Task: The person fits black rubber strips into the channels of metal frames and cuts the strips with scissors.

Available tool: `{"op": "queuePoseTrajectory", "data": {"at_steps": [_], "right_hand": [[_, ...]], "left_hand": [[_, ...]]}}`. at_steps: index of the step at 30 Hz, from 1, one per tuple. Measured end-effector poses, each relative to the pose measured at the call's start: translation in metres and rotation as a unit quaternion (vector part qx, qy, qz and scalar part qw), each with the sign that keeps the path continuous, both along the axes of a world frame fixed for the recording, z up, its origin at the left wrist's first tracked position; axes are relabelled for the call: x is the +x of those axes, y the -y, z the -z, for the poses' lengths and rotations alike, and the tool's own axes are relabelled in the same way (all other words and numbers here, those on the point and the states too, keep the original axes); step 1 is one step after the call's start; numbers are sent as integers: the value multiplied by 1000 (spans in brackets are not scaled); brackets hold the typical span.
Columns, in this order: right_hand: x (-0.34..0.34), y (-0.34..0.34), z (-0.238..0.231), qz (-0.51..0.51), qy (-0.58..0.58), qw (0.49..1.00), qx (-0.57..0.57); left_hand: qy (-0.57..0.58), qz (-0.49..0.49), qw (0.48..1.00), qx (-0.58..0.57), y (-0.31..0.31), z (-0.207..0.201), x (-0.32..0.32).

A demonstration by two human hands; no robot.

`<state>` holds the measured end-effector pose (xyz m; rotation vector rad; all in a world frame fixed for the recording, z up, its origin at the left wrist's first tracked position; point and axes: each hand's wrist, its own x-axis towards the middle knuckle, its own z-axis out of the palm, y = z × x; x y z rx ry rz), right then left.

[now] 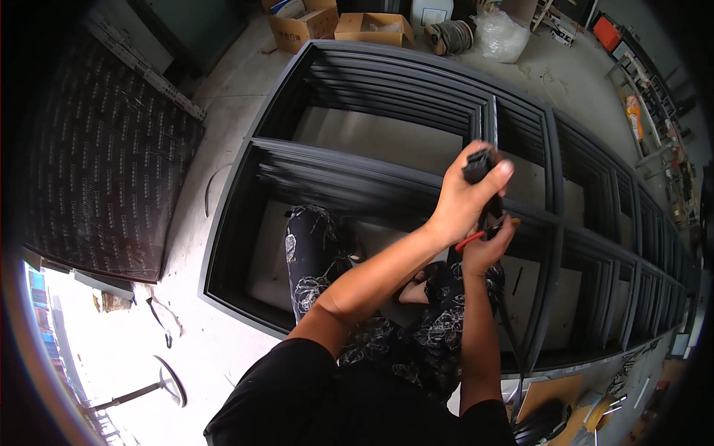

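My left hand point(470, 192) is closed around a short black profiled piece point(477, 165), its thumb laid along the side. Just below, my right hand point(487, 251) is closed on a tool with a red handle point(470, 240) and a bit of orange showing at its far side. The tool's working end is hidden by my hands, so I cannot tell its exact kind. Both hands are close together above a stack of dark grey metal frames point(405, 172). My legs, in dark patterned trousers, are inside one frame opening.
A dark printed panel point(111, 160) stands at the left. Cardboard boxes point(372, 28), a cable reel point(449, 37) and a clear plastic bundle point(501, 36) sit on the floor beyond the frames. Shelving with tools point(645, 111) runs along the right. A round-based stand point(171, 380) lies at lower left.
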<state>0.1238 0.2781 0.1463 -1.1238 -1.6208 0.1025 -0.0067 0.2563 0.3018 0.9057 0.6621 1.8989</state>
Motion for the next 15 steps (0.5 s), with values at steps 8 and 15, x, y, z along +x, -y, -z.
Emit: {"op": "queuePoseTrajectory", "data": {"at_steps": [8, 15], "right_hand": [[18, -50, -117, 46, -91, 987, 123], [-3, -5, -125, -495, -137, 819, -256]], "left_hand": [[33, -17, 937, 346, -11, -198, -3], [-78, -75, 927, 359, 6, -254, -37]]}}
